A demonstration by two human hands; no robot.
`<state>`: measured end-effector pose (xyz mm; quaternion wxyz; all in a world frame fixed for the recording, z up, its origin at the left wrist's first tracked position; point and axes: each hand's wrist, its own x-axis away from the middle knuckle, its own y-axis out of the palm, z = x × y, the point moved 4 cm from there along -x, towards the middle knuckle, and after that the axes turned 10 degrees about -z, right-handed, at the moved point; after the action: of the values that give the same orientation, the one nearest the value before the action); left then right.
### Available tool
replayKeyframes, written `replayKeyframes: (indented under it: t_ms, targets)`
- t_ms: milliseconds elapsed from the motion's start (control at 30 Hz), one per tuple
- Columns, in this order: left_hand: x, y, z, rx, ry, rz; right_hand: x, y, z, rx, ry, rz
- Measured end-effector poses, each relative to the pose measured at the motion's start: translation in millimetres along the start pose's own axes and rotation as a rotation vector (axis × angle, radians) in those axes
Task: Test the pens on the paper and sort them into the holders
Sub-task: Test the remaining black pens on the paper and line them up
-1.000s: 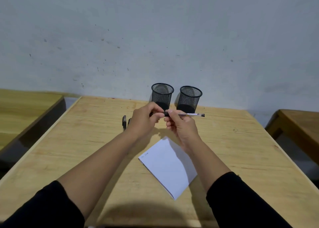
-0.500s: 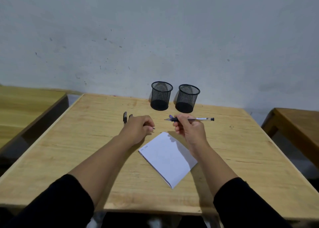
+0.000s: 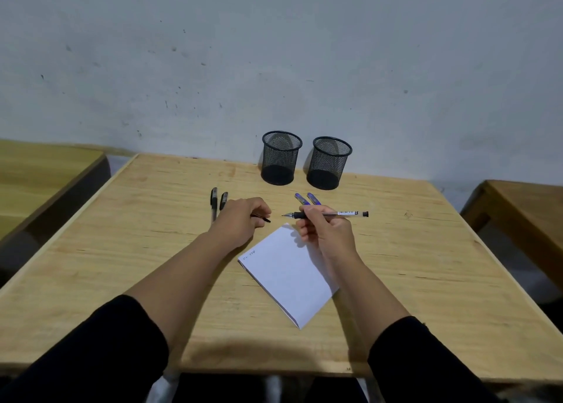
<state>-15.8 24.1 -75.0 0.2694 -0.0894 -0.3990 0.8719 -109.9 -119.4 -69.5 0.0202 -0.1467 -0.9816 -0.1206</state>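
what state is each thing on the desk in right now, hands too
left holder: upright, looks empty
right holder: upright, looks empty
black pens: capped, lying on desk
blue pens: capped, lying on desk
held pen: uncapped, level, tip pointing left
cap: off the pen, in left hand
paper: flat, small marks in one corner
left hand: closed on cap
right hand: gripping held pen

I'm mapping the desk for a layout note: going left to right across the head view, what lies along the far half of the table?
Two black pens → left hand → left mesh holder → two blue pens → right mesh holder.
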Motion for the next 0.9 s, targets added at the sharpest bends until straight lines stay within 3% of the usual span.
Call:
replayKeyframes:
  t_ms: [167,267,533,900]
  targets:
    - [42,-15,14,0.082,-0.032,0.192,4,7,-1,0.014,-0.003,-0.074]
    - [82,-7,10,0.006,-0.027,0.268,7,12,-2,0.172,-0.042,-0.123]
    - [106,27,-8,-0.097,-0.049,0.27,14,31,17,0.446,-0.004,-0.125]
    - [106,32,-12,-0.126,-0.017,0.285,6,47,25,0.763,-0.093,-0.25]
